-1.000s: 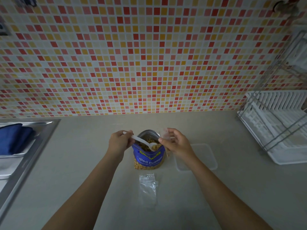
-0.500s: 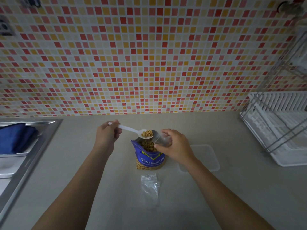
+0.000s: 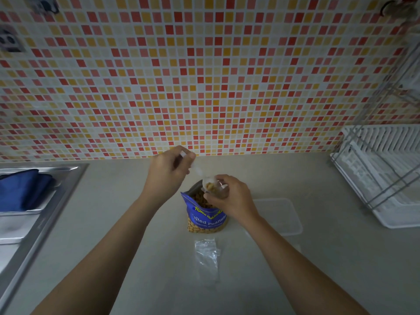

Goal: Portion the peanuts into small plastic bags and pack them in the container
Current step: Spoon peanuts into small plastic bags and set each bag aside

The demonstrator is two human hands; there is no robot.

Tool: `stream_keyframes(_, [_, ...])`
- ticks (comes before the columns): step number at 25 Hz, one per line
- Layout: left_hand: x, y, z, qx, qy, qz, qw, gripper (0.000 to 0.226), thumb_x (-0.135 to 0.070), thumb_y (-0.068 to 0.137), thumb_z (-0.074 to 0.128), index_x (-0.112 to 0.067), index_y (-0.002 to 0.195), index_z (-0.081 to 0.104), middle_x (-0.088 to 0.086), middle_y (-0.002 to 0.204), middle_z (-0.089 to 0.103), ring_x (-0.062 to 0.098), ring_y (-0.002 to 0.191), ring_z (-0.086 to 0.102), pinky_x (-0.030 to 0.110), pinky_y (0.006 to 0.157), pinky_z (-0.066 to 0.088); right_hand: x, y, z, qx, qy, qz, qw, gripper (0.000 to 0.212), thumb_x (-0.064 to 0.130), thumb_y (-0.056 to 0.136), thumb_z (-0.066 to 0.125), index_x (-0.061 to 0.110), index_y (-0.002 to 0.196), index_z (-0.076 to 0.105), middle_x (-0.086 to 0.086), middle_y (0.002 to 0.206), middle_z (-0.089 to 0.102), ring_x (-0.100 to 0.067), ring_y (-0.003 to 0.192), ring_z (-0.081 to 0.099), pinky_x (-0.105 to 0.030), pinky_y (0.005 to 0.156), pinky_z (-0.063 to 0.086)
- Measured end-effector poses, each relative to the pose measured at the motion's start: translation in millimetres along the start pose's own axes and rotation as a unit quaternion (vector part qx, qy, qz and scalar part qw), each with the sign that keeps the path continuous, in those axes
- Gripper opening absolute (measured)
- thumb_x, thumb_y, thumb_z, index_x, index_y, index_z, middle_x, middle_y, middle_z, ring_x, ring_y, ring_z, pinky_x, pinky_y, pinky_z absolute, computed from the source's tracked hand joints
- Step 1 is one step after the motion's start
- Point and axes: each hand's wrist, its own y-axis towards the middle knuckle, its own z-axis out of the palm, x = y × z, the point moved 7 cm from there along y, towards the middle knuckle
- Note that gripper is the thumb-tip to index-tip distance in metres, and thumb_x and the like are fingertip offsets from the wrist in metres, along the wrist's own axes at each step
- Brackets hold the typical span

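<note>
While the right hand (image 3: 229,196) pinches the small bag (image 3: 218,189) open, the left hand (image 3: 169,172) grips the spoon (image 3: 200,172), tilted down-right into its mouth.

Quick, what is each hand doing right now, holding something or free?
Left hand: closed on the white spoon, tipped into the bag.
Right hand: closed on the small plastic bag, above the peanut packet.

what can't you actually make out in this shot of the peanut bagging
Head view only:
- Spoon: motion-blurred; its bowl sits inside the small bag, so its load is unclear.
- Small bag's fill: the right hand covers most of it.
- Peanut pouch: the brand line is partly hidden by that hand.
- Clear container: the right forearm crosses its near corner.
- Sink and dish rack: cut off by the frame edges.
</note>
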Motion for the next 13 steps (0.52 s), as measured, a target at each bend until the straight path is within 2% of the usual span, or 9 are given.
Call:
stream_keyframes(2, [-24,-8,2,0.026,0.06,0.13,0.989,0.023,-0.028,0.091,0.053,-0.01,0.085,0.067,0.002,0.064,0.065,0.013,0.054,0.057,0.018,0.051,0.041,0,1,1,-0.003,0.013,0.009,1.0,0.05,0.042,0.066,0.076,0.026,0.11,0.06,0.006,0.103,0.066,-0.011,0.086,0.062,-0.026,0.075,0.051])
stream_keyframes(3, [-31,-10,2,0.028,0.072,0.165,0.983,0.025,-0.03,0.09,0.053,-0.01,0.085,0.067,0.002,0.066,0.066,0.014,0.054,0.056,0.019,0.05,0.041,1,1,0,-0.007,0.021,0.012,1.0,0.05,0.042,0.066,0.076,0.026,0.111,0.06,0.007,0.103,0.066,-0.01,0.085,0.062,-0.027,0.075,0.052])
stream_keyframes(5, [-33,-10,-7,-0.016,0.066,0.176,0.982,0.027,-0.03,0.09,0.053,-0.009,0.084,0.068,0.003,0.067,0.066,0.014,0.055,0.056,0.018,0.051,0.042,3,1,-2,-0.014,0.031,0.017,0.999,0.05,0.043,0.066,0.076,0.027,0.111,0.06,0.007,0.101,0.067,-0.008,0.083,0.063,-0.027,0.075,0.054])
stream_keyframes(7, [-19,-6,-25,-0.097,0.0,0.087,0.991,0.022,-0.027,0.09,0.055,-0.01,0.084,0.067,0.003,0.066,0.066,0.016,0.057,0.06,0.021,0.055,0.046,2,0,-7,-0.018,0.04,0.026,0.999,0.05,0.043,0.066,0.077,0.026,0.11,0.06,0.007,0.097,0.067,-0.007,0.08,0.064,-0.023,0.073,0.053])
stream_keyframes(9, [8,-6,-34,-0.151,-0.119,-0.046,0.98,0.019,-0.027,0.091,0.055,-0.013,0.085,0.065,0.002,0.068,0.065,0.013,0.062,0.062,0.028,0.061,0.051,0,-3,-16,-0.027,0.05,0.033,0.998,0.047,0.042,0.068,0.077,0.022,0.107,0.061,0.01,0.089,0.066,-0.005,0.077,0.064,-0.016,0.068,0.05])
stream_keyframes(11, [32,-10,-26,-0.156,-0.154,-0.125,0.968,0.02,-0.029,0.091,0.054,-0.013,0.083,0.064,0.002,0.068,0.064,0.013,0.064,0.061,0.03,0.064,0.051,-2,-9,-27,-0.057,0.05,0.021,0.997,0.042,0.043,0.068,0.078,0.02,0.099,0.062,0.011,0.082,0.066,-0.003,0.073,0.063,-0.013,0.064,0.048])
stream_keyframes(13, [52,-19,-2,-0.106,-0.109,-0.174,0.973,0.022,-0.027,0.091,0.054,-0.01,0.084,0.065,0.004,0.068,0.065,0.017,0.065,0.061,0.032,0.066,0.05,-4,-15,-37,-0.092,0.047,0.006,0.995,0.039,0.044,0.066,0.079,0.019,0.09,0.061,0.009,0.079,0.067,-0.005,0.072,0.064,-0.016,0.064,0.05])
